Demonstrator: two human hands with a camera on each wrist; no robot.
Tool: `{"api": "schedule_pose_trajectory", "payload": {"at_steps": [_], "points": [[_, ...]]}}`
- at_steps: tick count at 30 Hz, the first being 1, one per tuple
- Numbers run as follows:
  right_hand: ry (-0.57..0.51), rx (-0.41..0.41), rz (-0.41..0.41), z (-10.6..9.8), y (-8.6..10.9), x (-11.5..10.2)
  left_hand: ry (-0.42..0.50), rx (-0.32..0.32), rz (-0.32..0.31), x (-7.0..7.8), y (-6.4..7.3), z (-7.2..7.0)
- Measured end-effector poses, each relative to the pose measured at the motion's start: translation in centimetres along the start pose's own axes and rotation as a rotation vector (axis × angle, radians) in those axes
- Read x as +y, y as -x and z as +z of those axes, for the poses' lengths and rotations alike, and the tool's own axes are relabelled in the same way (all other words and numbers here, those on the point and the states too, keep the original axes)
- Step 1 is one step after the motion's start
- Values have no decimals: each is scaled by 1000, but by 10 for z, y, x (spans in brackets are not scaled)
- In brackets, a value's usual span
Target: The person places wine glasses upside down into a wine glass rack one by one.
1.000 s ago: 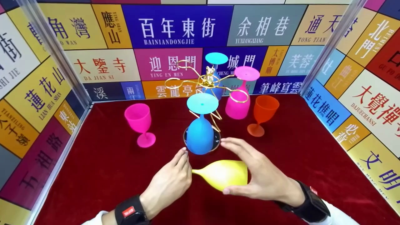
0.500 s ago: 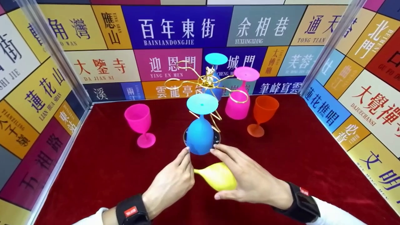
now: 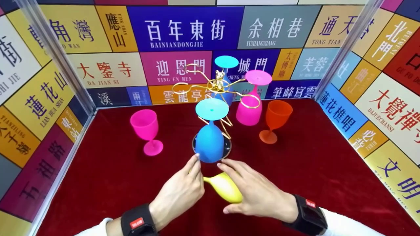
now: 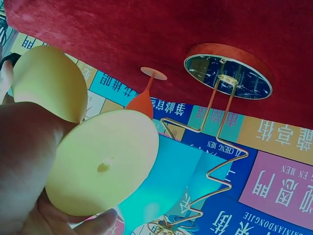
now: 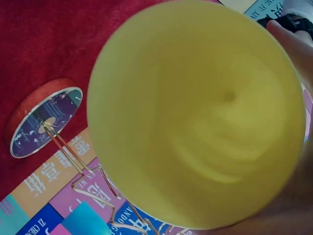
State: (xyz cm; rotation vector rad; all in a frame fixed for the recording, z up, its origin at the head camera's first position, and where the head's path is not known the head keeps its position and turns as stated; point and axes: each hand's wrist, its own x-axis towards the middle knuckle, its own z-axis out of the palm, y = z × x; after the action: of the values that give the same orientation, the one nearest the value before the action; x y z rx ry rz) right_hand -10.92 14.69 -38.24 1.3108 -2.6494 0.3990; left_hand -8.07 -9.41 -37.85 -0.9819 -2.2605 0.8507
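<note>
A yellow plastic goblet (image 3: 224, 187) lies sideways between my hands, bowl to the right. My left hand (image 3: 181, 190) holds it at the stem; in the left wrist view the round foot (image 4: 120, 183) faces the camera with fingers behind it. My right hand (image 3: 261, 193) curves round the bowl, fingers above and thumb below. The bowl's open mouth (image 5: 195, 112) fills the right wrist view. Just beyond the fingertips, a blue goblet (image 3: 210, 144) hangs upside down on a gold wire stand (image 3: 219, 86). The finger surfaces against the bowl are mostly hidden.
The stand's round base (image 4: 230, 73) rests on dark red cloth (image 3: 108, 183). An upside-down pink goblet (image 3: 249, 111) and another blue one (image 3: 223, 95) hang behind. Upright stand a pink goblet (image 3: 145, 126) at left and an orange one (image 3: 278, 114) at right. Printed walls surround the cloth.
My right hand has moved left along the yellow goblet's bowl, covering more of it. The left hand has shifted only slightly. The goblets on the stand have stayed put.
</note>
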Motion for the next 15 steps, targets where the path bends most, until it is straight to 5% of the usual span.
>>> {"api": "schedule_pose_trajectory", "payload": {"at_steps": [15], "points": [[79,-59,47,16,0,3,-13,-13,25,3,-1,-2]]}}
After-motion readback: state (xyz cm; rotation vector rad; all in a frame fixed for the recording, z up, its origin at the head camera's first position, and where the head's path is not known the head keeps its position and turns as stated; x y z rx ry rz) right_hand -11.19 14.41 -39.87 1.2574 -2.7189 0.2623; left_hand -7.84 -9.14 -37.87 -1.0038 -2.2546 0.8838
